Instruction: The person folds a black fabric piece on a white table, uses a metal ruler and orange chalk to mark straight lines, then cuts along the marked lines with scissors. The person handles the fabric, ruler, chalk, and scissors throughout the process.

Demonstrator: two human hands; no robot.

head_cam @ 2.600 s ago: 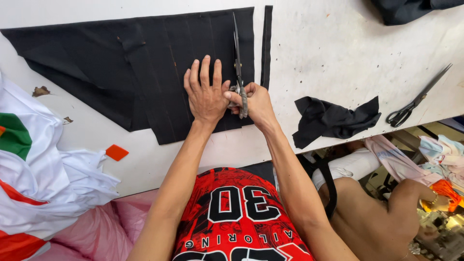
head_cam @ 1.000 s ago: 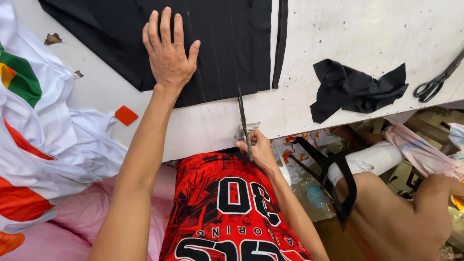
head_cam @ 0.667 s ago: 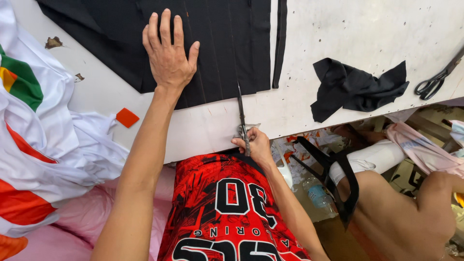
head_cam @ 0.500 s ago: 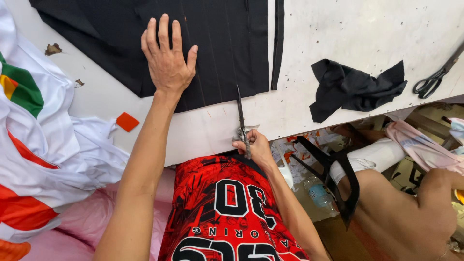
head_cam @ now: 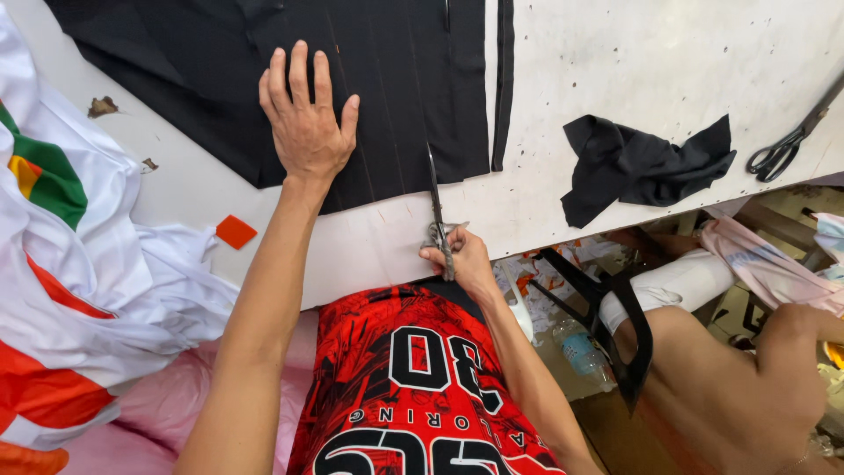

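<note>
A: Biggest first. White worktable (head_cam: 668, 62) fills the upper frame, its near edge running across the middle. Bare room on the upper right of it.

B: Then the large flat black pinstriped fabric panel (head_cam: 220, 79), upper left to centre, cut off by the top edge. Its lower edge stops short of the table's near edge.

A: White sports garments with green, orange and red patches (head_cam: 79, 264), heaped at left, cut off by the frame.

B: Left hand (head_cam: 306, 127)?

A: Flat on the panel, fingers spread, pressing, gripping nothing.

B: Crumpled black fabric scrap (head_cam: 642, 163), right of centre, well apart from the panel. Narrow black fabric strip (head_cam: 503, 84) just beside the panel's right edge.

A: Right hand (head_cam: 457, 259), centre, at the table's near edge, closed around the handles of the long steel tailor's scissors (head_cam: 435, 202). Blades nearly together, tip touching the panel's lower edge; handles hidden by fingers.

B: Second pair of dark scissors (head_cam: 787, 141), far right, partly cut off. Small orange fabric patch (head_cam: 236, 231), lower left of the table.
</note>
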